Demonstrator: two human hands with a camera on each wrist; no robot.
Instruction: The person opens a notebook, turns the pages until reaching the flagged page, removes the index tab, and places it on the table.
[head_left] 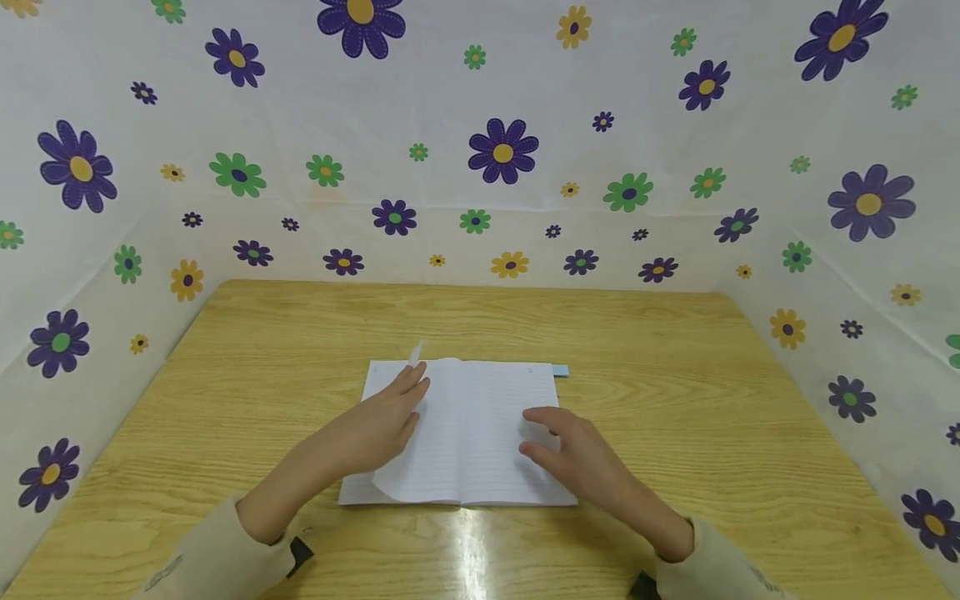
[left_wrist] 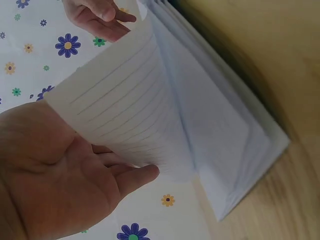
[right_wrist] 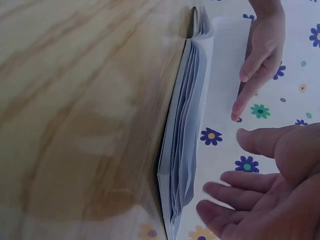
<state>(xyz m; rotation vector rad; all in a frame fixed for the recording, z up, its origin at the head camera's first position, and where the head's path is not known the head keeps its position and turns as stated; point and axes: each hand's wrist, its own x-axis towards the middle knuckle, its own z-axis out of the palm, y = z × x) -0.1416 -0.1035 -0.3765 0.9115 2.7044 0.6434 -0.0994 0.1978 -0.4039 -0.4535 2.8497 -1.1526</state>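
Note:
An open lined notebook (head_left: 504,450) lies on the wooden table, with its pages also seen from the edge in the right wrist view (right_wrist: 185,135). My left hand (head_left: 378,421) is over the left side, fingers extended against a raised page. In the left wrist view, this lined page (left_wrist: 120,95) stands up and curves, covering part of the left hand (left_wrist: 65,175). The page's corner pokes out beyond the fingertips in the head view. My right hand (head_left: 588,458) hovers by the right page, thumb and fingers spread, holding nothing.
The wooden table (head_left: 637,350) extends around the notebook. A light blue tab (head_left: 561,370) sticks out at its upper right. White cloth (head_left: 420,92) printed with flowers encloses the back and both sides.

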